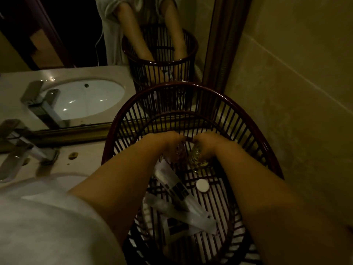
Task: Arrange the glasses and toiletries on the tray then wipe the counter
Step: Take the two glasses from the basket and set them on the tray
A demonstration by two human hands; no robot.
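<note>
A: What's the room like?

B: A dim bathroom. A pale stone tabletop (84, 159) runs along a framed mirror (63, 41), with a chrome tap (28, 148) at the left and tiled wall (298, 92) on the right. The mirror shows the white basin and the person's arms.

A: And the tray?

B: A dark red slatted tray (254, 131) with tall barred sides stands on the tabletop beside the wall. Both hands reach deep into it at the far end.

A: Holding what?

B: The left hand (168, 139) has its grip closed on a clear glass (179, 152); the right hand (207, 141) is wrapped around a second glass (196, 157) with a yellowish pattern. The two glasses sit just beside each other.

A: Anything else in there?

B: Nearer the person lie a dark-labelled tube (175, 186), a round white cap (202, 185) and clear plastic sachets (191, 219). The fingertips are hidden, and the labels are too blurred to read.
</note>
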